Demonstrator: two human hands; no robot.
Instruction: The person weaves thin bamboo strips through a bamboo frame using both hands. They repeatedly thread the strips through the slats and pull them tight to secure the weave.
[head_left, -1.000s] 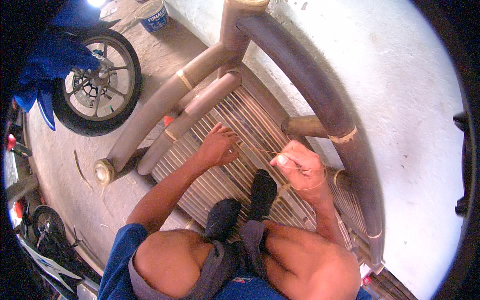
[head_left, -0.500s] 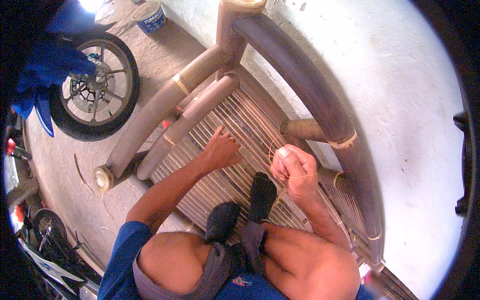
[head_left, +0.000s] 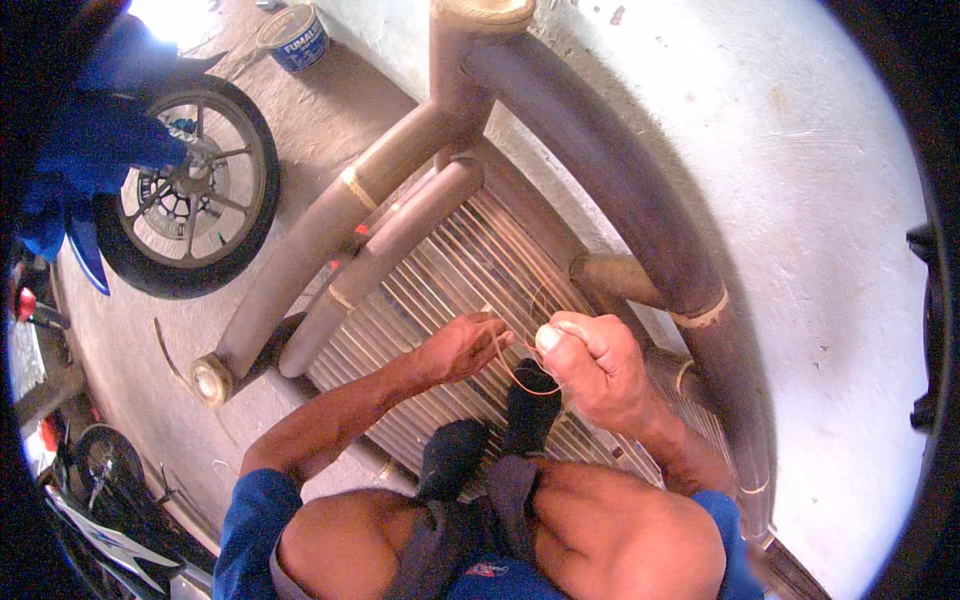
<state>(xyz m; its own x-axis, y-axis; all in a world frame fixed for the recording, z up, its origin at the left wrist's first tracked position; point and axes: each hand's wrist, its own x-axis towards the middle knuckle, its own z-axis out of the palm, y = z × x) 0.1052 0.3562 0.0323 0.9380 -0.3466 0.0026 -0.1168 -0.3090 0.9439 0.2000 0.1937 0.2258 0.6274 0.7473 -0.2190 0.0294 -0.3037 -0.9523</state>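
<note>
We are taking the bamboo chair frame [head_left: 560,130] lying on the concrete floor [head_left: 130,350] as our landmark and going from left to right. Far to the left of the frame, a motorcycle wheel [head_left: 185,205] is standing on the floor, with blue bodywork [head_left: 85,150] hanging over it. A small tin can [head_left: 297,38] is sitting up beyond the frame's left corner, near the white wall [head_left: 800,200].

Over the frame's slatted seat [head_left: 440,300], our left hand [head_left: 462,345] is reaching in from the lower left. Its fingers [head_left: 492,330] are curling loosely toward the thin binding strand [head_left: 520,375], and we cannot tell whether they are actually pinching it or only touching it. The strand is looping down between the two hands, just above the slats near the middle of the frame.

Just to the right, our right hand [head_left: 590,365] is making a closed fist, its fingers [head_left: 570,335] gripping the upper end of the strand against the thumb. Below both hands, our two feet in dark socks [head_left: 490,440] are resting on the slats. On the right side of the frame, a pale wrap [head_left: 700,315] is binding the thick curved pole where a short cross piece is meeting it.
</note>
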